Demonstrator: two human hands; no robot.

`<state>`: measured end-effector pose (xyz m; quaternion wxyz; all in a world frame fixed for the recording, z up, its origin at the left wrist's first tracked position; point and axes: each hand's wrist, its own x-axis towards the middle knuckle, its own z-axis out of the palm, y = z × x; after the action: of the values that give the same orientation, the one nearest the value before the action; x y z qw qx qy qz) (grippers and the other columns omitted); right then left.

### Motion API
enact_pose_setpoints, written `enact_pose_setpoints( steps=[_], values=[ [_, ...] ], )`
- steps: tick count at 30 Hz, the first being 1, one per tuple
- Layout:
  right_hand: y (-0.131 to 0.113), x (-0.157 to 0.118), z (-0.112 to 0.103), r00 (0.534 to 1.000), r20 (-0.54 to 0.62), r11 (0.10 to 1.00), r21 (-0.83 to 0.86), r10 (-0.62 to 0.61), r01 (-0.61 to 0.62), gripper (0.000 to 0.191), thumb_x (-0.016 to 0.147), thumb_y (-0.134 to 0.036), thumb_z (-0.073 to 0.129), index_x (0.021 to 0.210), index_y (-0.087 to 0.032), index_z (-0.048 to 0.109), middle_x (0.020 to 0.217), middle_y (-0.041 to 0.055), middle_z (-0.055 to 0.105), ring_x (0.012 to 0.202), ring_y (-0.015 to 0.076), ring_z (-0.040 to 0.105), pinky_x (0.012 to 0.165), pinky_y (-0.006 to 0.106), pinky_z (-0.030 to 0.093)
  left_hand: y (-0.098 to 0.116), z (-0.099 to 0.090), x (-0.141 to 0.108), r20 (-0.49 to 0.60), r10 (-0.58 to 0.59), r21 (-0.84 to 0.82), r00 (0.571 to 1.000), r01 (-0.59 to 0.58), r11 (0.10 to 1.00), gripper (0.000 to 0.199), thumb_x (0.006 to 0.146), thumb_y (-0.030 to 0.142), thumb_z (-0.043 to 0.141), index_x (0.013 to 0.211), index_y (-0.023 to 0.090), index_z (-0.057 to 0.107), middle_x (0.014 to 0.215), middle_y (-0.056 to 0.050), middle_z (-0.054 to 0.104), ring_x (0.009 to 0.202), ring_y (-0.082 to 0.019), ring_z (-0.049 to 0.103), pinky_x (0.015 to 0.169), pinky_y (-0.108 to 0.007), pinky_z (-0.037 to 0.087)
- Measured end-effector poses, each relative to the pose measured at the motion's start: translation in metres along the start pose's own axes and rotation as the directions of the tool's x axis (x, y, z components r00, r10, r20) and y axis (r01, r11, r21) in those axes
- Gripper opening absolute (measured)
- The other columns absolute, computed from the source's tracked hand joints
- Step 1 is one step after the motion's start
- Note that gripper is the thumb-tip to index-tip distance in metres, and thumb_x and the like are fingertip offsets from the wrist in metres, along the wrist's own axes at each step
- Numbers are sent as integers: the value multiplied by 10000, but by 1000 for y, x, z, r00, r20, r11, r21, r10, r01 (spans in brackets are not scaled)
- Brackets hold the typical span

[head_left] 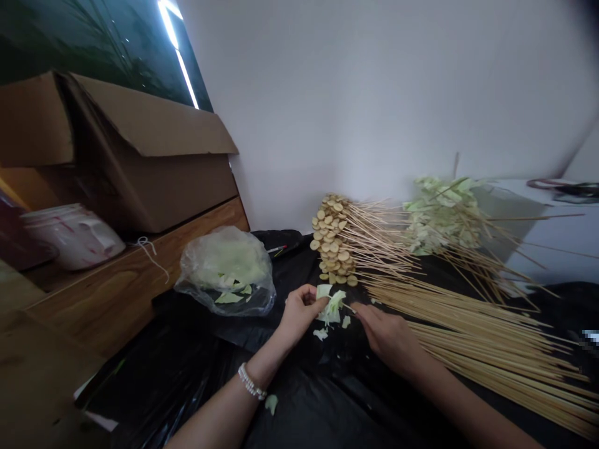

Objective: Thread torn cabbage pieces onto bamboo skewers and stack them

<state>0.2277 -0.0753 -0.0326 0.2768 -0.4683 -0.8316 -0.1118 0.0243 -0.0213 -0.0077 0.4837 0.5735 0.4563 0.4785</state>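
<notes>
Cabbage pieces [330, 305] sit pinched in the narrow grip of the left hand [302, 313], raised clear of the black plastic sheet [299, 405], apparently for easy working. The right hand [388, 340] closes almost shut just beside them, perhaps on a thin skewer, too fine to tell. Bamboo skewers [482, 349] lie parallel nearby, likely for quick picking up, with a plastic bag [229, 274] of leaves within reach and loaded skewers [330, 240] stacked beyond.

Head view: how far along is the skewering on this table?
Done: a bundle of skewers threaded with round tan slices and a bundle threaded with cabbage pieces. In hand: the left hand holds cabbage leaf near a skewer in the right hand. Left: many bare skewers and a plastic bag of cabbage.
</notes>
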Motion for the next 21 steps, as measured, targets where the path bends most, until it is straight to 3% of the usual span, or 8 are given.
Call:
enact_pose_setpoints(
  steps=[5, 11, 17, 21],
  values=[
    [1, 0, 1, 1000, -4, 1000, -9, -8, 8, 359, 915, -122, 335, 1176, -148, 579, 956, 83, 699, 713, 149, 667, 642, 243, 521, -2, -2, -2, -22, 146, 194, 989, -139, 971, 233, 665, 336, 724, 619, 160, 578, 566, 30, 570, 504, -85, 479, 490, -193, 347],
    [1, -1, 2, 1000, -16, 1000, 18, -9, 9, 343, 921, -119, 327, 1149, -154, 582, 951, 84, 697, 770, 153, 676, 700, 243, 531, 3, -4, -8, -24, 286, 445, 958, -246, 861, 125, 726, 288, 684, 671, 176, 675, 603, 20, 618, 527, -106, 515, 522, -205, 375],
    [1, -1, 3, 999, -33, 999, 47, 4, -3, 321, 935, -127, 327, 1132, -159, 578, 974, 88, 696, 791, 159, 681, 714, 259, 544, 4, -1, -9, 41, 278, 421, 960, -269, 866, 111, 739, 183, 627, 755, 187, 736, 778, -32, 725, 683, -164, 632, 648, -250, 473],
    [0, 0, 2, 998, -53, 995, 95, 35, -29, 297, 957, -154, 334, 1131, -167, 574, 1004, 86, 694, 821, 158, 681, 733, 255, 544, 9, -2, -8, 26, 152, 162, 988, -154, 975, 127, 741, 232, 646, 829, 165, 709, 841, -51, 723, 731, -168, 645, 678, -256, 491]
  ],
)
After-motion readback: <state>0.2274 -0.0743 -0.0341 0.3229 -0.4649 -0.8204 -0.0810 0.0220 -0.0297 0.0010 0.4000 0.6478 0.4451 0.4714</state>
